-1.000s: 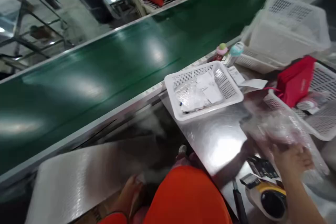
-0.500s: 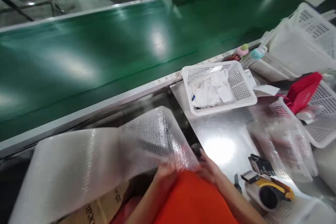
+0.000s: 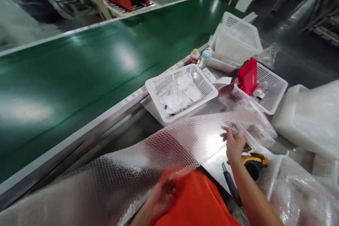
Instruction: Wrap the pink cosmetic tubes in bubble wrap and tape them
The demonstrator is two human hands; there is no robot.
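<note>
A long sheet of bubble wrap (image 3: 169, 141) stretches from the lower left across the metal worktop. My right hand (image 3: 234, 143) is at its right end, fingers bent over the film and closed on it. My left hand (image 3: 165, 190) is low in front of the orange-red clothing (image 3: 196, 197), beside the near edge of the wrap. Its fingers look curled but are smeared, so I cannot make out a hold. A box cutter (image 3: 231, 183) lies just below my right hand. By my right wrist is a yellow and black tape dispenser (image 3: 255, 166).
A green conveyor belt (image 3: 90, 67) runs along the far side. Beside it stands a white basket (image 3: 156, 107) with papers and plastic bags. Another basket (image 3: 275, 93) holds a red pouch (image 3: 247, 76). Stacked white baskets (image 3: 238, 39) stand farther back, and clear bags lie at the right.
My right hand has moved right and outward, and the bubble wrap now spreads over the worktop below the papers basket. My left hand stays low near my body. The view has swung right.
</note>
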